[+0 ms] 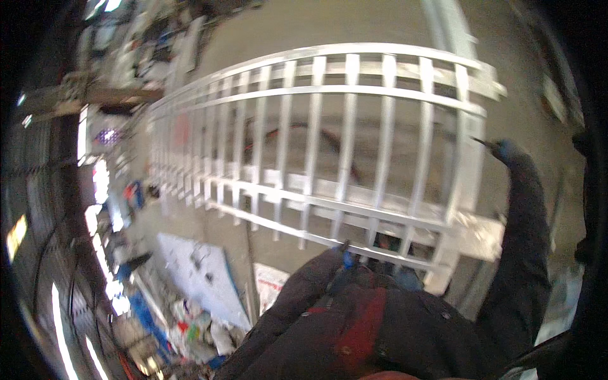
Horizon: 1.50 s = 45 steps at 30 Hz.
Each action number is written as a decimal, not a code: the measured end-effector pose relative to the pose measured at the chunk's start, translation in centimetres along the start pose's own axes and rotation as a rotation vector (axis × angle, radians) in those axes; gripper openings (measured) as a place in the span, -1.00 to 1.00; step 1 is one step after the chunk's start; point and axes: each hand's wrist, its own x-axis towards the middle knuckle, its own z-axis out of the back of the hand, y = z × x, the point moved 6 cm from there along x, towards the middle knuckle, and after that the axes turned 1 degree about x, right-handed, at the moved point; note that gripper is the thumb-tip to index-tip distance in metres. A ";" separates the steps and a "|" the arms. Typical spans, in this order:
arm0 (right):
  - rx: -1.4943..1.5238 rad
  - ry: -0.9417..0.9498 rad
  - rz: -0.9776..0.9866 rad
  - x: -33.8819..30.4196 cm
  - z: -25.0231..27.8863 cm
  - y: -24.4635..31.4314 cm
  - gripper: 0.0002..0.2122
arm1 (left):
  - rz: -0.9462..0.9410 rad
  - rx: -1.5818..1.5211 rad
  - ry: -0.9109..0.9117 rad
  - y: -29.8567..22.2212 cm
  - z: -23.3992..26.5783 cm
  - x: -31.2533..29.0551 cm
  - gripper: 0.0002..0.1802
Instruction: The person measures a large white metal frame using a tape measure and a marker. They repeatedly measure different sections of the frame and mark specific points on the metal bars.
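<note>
Before the torso (411,323), a railing (349,114) is lying, apparently being handled or checked; a firm hold is probably being called for next. At its near side, the left hand (347,258) is being held low; by its right end, the right hand (502,150) outstretched. Whether either is gripping anything cannot be told.

Single head-worn fisheye, looking steeply down over wearer's dark fabric jacket with red stripe (367,316); long white metal barred railing (348,130) near, mid-frame; edges bowed, motion-blurred.
</note>
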 end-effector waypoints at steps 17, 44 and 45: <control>0.030 -0.015 0.121 10.3 3.5 0.9 -0.71 | 0.043 -0.110 -0.056 1.6 -2.8 0.1 -0.44; 0.032 -0.362 -0.146 -2.7 7.4 4.2 -0.46 | 0.155 0.243 -0.140 1.5 4.5 5.2 -0.10; 0.055 -0.358 -0.139 -2.9 7.8 4.6 -0.46 | 0.156 0.208 -0.139 1.8 4.7 5.7 -0.10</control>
